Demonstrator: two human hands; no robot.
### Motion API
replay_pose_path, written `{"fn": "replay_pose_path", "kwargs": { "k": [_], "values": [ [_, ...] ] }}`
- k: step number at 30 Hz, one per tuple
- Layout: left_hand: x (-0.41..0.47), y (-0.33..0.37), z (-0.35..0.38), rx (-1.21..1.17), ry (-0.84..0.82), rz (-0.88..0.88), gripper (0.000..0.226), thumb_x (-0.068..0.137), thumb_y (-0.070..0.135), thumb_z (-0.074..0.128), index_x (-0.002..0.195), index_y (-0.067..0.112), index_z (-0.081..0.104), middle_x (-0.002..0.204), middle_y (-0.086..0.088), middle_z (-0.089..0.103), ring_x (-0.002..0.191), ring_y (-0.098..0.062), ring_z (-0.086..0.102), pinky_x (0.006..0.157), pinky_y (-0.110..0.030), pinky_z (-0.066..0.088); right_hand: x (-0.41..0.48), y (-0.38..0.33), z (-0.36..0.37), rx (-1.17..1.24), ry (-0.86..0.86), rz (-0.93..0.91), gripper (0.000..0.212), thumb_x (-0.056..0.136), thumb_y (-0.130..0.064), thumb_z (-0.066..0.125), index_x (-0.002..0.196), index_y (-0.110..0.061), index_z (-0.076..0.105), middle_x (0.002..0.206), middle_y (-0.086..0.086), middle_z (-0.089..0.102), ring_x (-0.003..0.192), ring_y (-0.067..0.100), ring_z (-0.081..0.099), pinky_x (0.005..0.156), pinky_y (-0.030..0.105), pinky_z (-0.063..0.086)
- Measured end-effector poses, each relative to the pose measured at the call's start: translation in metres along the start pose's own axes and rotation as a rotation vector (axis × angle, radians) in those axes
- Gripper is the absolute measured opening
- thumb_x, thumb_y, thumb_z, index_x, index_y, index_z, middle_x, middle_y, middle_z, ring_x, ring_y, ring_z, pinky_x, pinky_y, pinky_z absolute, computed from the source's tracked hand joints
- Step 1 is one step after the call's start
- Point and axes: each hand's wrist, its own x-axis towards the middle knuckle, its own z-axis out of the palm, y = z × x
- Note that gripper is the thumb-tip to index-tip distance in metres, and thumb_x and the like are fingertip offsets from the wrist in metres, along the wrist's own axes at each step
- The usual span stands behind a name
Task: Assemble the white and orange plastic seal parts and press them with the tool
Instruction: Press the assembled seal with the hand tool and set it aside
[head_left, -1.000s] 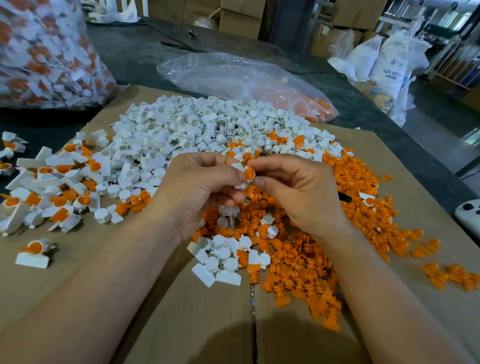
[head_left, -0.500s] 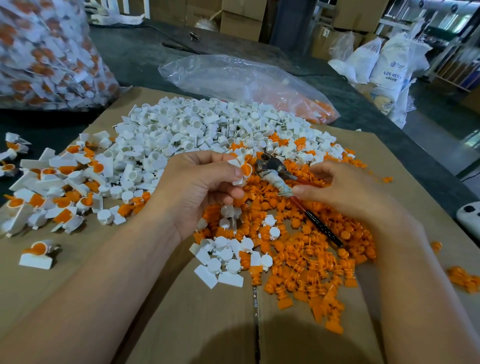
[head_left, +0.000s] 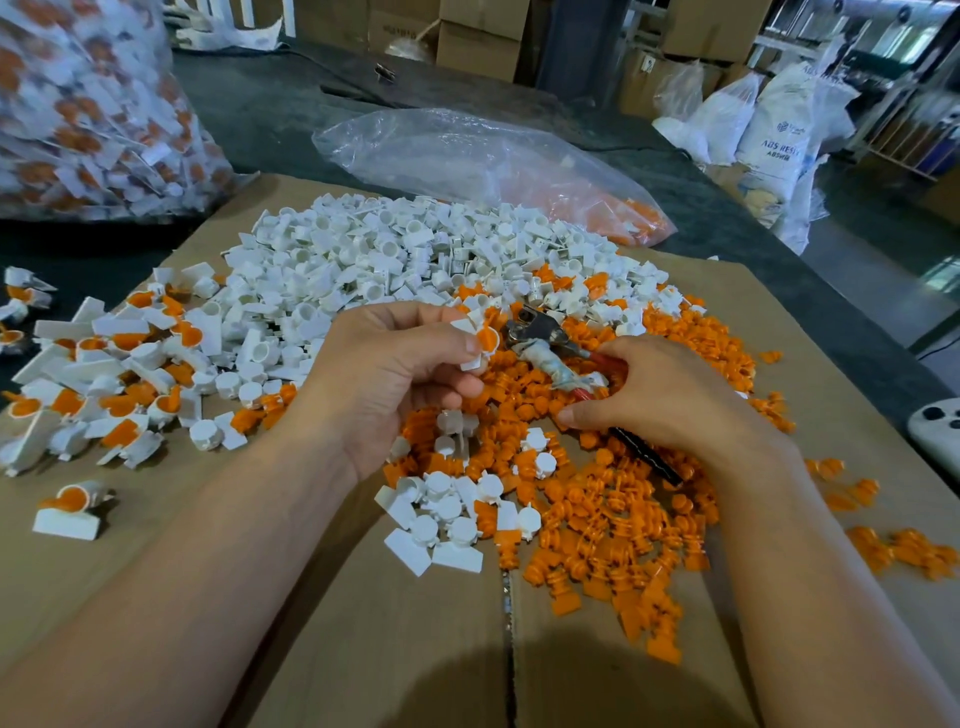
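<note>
My left hand (head_left: 395, 379) pinches a white seal body with an orange insert (head_left: 480, 340) between thumb and fingers, above the piles. My right hand (head_left: 670, 400) curls round the red and black handles of the pliers-like pressing tool (head_left: 545, 343), which lies across the orange parts. The tool's metal jaws sit just right of the held seal, not touching it. A heap of white parts (head_left: 395, 254) lies behind my hands. A heap of orange parts (head_left: 608, 509) spreads in front and to the right.
Assembled white-and-orange seals (head_left: 104, 374) lie at the left on the cardboard sheet (head_left: 363, 649). A full clear bag (head_left: 88, 104) of seals stands far left. A nearly flat clear bag (head_left: 493, 166) lies behind the piles. A white device (head_left: 940, 431) sits at the right edge.
My right hand left the seal, moved right and took hold of the pressing tool's handles, drawing it closer to the seal. My left hand kept the assembled seal nearly still.
</note>
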Motion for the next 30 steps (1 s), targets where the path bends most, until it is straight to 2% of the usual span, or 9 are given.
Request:
{"fn": "replay_pose_path", "kwargs": {
  "k": [4, 10, 12, 15, 18, 21, 23, 27, 30],
  "values": [
    [0.001, 0.000, -0.001, -0.013, -0.004, 0.005, 0.015, 0.073, -0.009, 0.062, 0.067, 0.005, 0.058, 0.049, -0.004, 0.062, 0.038, -0.012, 0.057, 0.037, -0.014, 0.044, -0.001, -0.003, -0.003, 0.033, 0.130, -0.017, 0.056, 0.067, -0.038, 0.073, 0.117, -0.017, 0.057, 0.100, -0.002, 0.051, 0.087, 0.013, 0.041, 0.068, 0.028, 0.035],
    [0.003, -0.002, 0.000, -0.038, 0.008, 0.065, 0.016, 0.076, -0.007, 0.062, 0.068, 0.007, 0.059, 0.053, -0.004, 0.064, 0.044, -0.012, 0.060, 0.042, -0.017, 0.046, -0.009, -0.005, -0.014, 0.211, 0.258, -0.041, 0.041, 0.071, -0.026, 0.065, 0.110, -0.016, 0.060, 0.097, 0.001, 0.056, 0.091, 0.019, 0.050, 0.072, 0.030, 0.039],
    [0.003, -0.003, 0.001, -0.050, 0.025, 0.100, 0.018, 0.076, -0.006, 0.062, 0.067, 0.010, 0.061, 0.054, -0.003, 0.064, 0.046, -0.013, 0.061, 0.043, -0.017, 0.048, -0.009, -0.008, -0.013, 0.218, 0.301, -0.085, 0.033, 0.074, -0.019, 0.060, 0.106, -0.015, 0.060, 0.091, 0.000, 0.053, 0.087, 0.019, 0.049, 0.068, 0.029, 0.034],
    [0.004, -0.004, 0.000, -0.053, 0.051, 0.166, 0.017, 0.078, -0.005, 0.062, 0.070, 0.010, 0.062, 0.056, -0.001, 0.065, 0.049, -0.013, 0.063, 0.045, -0.018, 0.048, -0.008, -0.010, -0.009, 0.228, 0.376, -0.142, 0.013, 0.080, -0.009, 0.053, 0.089, -0.018, 0.050, 0.072, -0.007, 0.044, 0.065, 0.009, 0.039, 0.055, 0.014, 0.028],
    [0.004, -0.005, 0.000, -0.045, 0.069, 0.242, 0.017, 0.079, -0.005, 0.061, 0.071, 0.010, 0.061, 0.057, 0.000, 0.066, 0.050, -0.013, 0.063, 0.045, -0.018, 0.047, -0.009, -0.011, -0.008, 0.209, 0.468, -0.206, 0.019, 0.084, -0.009, 0.055, 0.080, -0.022, 0.041, 0.066, -0.017, 0.035, 0.059, 0.005, 0.036, 0.054, 0.004, 0.026],
    [0.005, -0.006, 0.000, -0.059, 0.101, 0.292, 0.018, 0.079, -0.006, 0.061, 0.072, 0.010, 0.060, 0.057, 0.001, 0.066, 0.053, -0.013, 0.064, 0.047, -0.019, 0.048, -0.013, -0.017, -0.008, 0.121, 0.499, -0.260, 0.011, 0.085, -0.017, 0.058, 0.084, -0.023, 0.049, 0.067, -0.015, 0.035, 0.071, 0.012, 0.034, 0.057, 0.022, 0.023],
    [0.005, -0.007, 0.001, -0.072, 0.117, 0.325, 0.017, 0.080, -0.007, 0.060, 0.074, 0.009, 0.059, 0.057, 0.002, 0.065, 0.054, -0.013, 0.065, 0.049, -0.019, 0.049, -0.015, -0.020, -0.007, 0.057, 0.519, -0.291, 0.008, 0.083, -0.018, 0.061, 0.090, -0.014, 0.060, 0.072, -0.010, 0.039, 0.077, 0.014, 0.034, 0.062, 0.029, 0.021],
    [0.004, -0.007, 0.002, -0.045, 0.119, 0.374, 0.016, 0.080, -0.005, 0.060, 0.077, 0.010, 0.059, 0.058, 0.004, 0.066, 0.055, -0.011, 0.065, 0.051, -0.019, 0.050, -0.018, -0.026, -0.004, 0.058, 0.451, -0.305, 0.020, 0.086, -0.026, 0.058, 0.103, -0.016, 0.057, 0.079, -0.010, 0.041, 0.071, 0.012, 0.037, 0.052, 0.027, 0.022],
    [0.003, -0.007, 0.002, -0.036, 0.125, 0.404, 0.017, 0.081, -0.006, 0.060, 0.077, 0.010, 0.058, 0.058, 0.004, 0.066, 0.055, -0.011, 0.065, 0.051, -0.019, 0.049, -0.019, -0.030, 0.000, 0.073, 0.401, -0.317, 0.030, 0.086, -0.028, 0.057, 0.113, -0.017, 0.053, 0.093, -0.002, 0.054, 0.080, 0.017, 0.048, 0.057, 0.027, 0.024]
  ]
}}
